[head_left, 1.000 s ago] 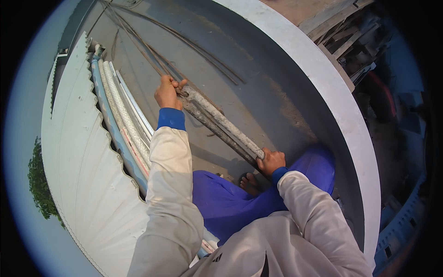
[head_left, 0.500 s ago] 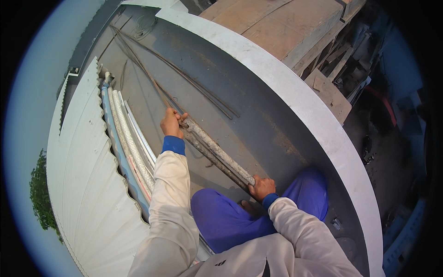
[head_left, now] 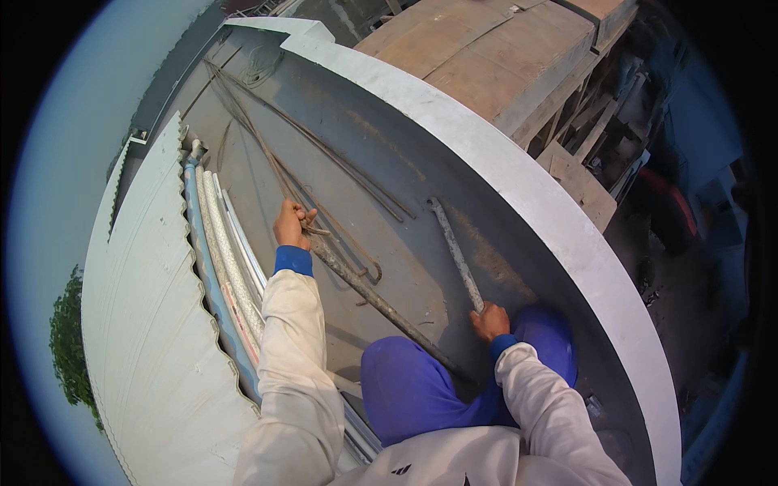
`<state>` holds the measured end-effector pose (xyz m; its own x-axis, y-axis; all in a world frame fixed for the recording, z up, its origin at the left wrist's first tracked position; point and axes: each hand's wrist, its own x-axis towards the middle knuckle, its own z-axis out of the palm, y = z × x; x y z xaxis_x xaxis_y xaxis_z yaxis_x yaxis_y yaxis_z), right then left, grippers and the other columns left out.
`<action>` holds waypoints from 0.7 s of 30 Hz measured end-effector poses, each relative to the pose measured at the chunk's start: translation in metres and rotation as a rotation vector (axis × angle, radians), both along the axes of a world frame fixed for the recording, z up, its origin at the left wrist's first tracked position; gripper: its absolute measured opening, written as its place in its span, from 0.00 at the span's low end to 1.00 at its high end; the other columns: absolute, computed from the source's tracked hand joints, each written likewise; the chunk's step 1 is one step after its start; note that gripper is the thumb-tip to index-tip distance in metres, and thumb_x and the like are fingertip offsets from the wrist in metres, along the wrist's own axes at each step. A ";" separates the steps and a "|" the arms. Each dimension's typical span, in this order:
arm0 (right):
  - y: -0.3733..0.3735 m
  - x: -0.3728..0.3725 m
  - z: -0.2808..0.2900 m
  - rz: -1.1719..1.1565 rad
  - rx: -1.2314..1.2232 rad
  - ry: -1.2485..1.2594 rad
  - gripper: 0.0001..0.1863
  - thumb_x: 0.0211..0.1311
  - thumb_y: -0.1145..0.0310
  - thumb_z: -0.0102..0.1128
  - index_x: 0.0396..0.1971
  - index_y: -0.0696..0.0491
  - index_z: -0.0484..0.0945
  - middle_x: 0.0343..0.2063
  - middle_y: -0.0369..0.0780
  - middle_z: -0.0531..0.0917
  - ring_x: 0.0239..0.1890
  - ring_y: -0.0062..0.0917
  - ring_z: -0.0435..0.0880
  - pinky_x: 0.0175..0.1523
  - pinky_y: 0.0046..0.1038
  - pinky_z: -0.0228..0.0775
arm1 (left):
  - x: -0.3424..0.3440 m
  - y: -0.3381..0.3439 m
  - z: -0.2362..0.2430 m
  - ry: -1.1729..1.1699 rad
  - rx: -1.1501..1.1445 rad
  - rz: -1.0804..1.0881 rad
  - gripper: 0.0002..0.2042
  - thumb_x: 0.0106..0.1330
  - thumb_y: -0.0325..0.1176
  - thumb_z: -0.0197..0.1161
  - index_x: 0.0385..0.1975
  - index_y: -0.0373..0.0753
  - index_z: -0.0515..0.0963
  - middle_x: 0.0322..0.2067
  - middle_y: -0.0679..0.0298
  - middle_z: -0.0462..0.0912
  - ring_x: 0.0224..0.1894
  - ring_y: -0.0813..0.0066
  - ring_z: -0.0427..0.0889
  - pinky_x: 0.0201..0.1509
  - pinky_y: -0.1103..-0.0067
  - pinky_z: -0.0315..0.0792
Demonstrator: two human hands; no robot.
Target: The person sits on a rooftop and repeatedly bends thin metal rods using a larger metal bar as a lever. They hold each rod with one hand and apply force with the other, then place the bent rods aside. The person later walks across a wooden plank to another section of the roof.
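My left hand (head_left: 292, 223) is closed around a thin rusty steel rod (head_left: 274, 168), which runs away from me toward the far left. A short end of rod sticks out beside its fingers. Just below them begins a long, mud-crusted pipe (head_left: 381, 304), slanting down to my knees; whether the rod enters it I cannot tell. Out to the right, my right hand (head_left: 489, 321) grips the near end of a shorter grey pipe (head_left: 456, 253), its far end pointing away from me. Between the pipes, a rod with a hooked end (head_left: 375, 271) lies on the grey floor.
More rods (head_left: 348, 166) lie farther off, near a coil of cord (head_left: 261, 65). White and blue pipes (head_left: 212, 219) run along the corrugated white sheet (head_left: 154, 300) at left. A white-topped parapet (head_left: 519, 170) curves along the right, with wooden boards (head_left: 486, 65) beyond.
My right hand has moved right with the shorter pipe, parting it from the longer one. A hooked rod end now shows between them. My left hand has shifted slightly left.
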<state>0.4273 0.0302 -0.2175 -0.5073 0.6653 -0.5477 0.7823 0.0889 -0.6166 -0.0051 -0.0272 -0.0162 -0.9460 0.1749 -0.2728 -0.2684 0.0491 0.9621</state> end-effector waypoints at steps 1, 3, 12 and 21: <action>0.001 -0.002 -0.006 -0.025 0.011 -0.006 0.24 0.58 0.56 0.64 0.46 0.61 0.83 0.37 0.57 0.86 0.45 0.54 0.85 0.55 0.47 0.76 | -0.001 -0.001 0.001 0.009 0.017 -0.016 0.09 0.67 0.33 0.58 0.26 0.35 0.72 0.17 0.68 0.70 0.22 0.68 0.82 0.36 0.73 0.85; -0.001 -0.005 -0.013 0.014 -0.036 -0.126 0.26 0.61 0.54 0.66 0.51 0.60 0.81 0.43 0.55 0.86 0.50 0.50 0.84 0.58 0.46 0.74 | -0.002 -0.004 0.001 -0.022 0.006 0.006 0.09 0.67 0.33 0.58 0.27 0.35 0.72 0.17 0.68 0.70 0.22 0.67 0.82 0.37 0.73 0.85; -0.084 -0.047 0.036 0.301 -0.455 0.510 0.32 0.70 0.43 0.56 0.62 0.53 0.72 0.50 0.55 0.83 0.54 0.50 0.82 0.57 0.47 0.72 | -0.021 -0.023 -0.013 -0.047 0.093 -0.036 0.10 0.67 0.35 0.60 0.27 0.37 0.72 0.17 0.69 0.70 0.23 0.69 0.80 0.46 0.70 0.85; -0.083 -0.083 0.056 0.251 -0.309 0.610 0.24 0.64 0.48 0.63 0.38 0.57 0.85 0.29 0.50 0.87 0.34 0.42 0.87 0.44 0.41 0.77 | -0.048 -0.012 0.055 -0.207 0.171 -0.402 0.10 0.72 0.43 0.61 0.32 0.44 0.75 0.27 0.70 0.81 0.40 0.72 0.83 0.55 0.65 0.78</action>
